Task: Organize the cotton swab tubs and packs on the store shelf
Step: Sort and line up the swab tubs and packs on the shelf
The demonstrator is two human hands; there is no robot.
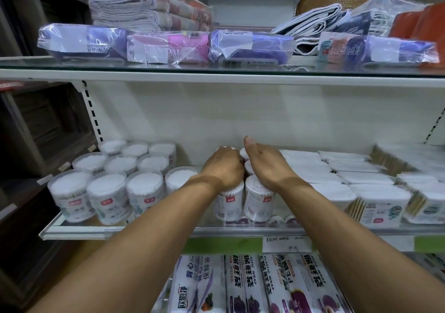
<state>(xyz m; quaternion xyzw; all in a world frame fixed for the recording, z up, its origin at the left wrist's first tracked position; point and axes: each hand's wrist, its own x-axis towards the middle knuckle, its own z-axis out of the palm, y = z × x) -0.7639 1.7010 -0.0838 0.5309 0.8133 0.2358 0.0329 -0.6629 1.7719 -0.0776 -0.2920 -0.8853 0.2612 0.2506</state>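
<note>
A: While both hands sit on that middle cluster of swab tubs [243, 192], what's the move?

B: Looks like squaring up two rows front to back. Left hand [222, 168] is curled over the tops of the left row, fingers wrapped down the far side. Right hand [267, 166] lies flatter along the right row, fingers w/ thumb up, pressing more than gripping.

A: Where's the rest?

B: Big tub block [115, 175] to the left, w/ a gap between it & the cluster. Flat packs [349, 178] stacked just beside on the right, same glass shelf [168, 228].

A: Tips?

B: I'd slide, not lift. Tall light tubs prob tip easy. Keep palms low on the sides, squeeze rows together, then ease the lot left to close the gap. Front pair should end flush w/ the shelf edge, labels out.
</note>
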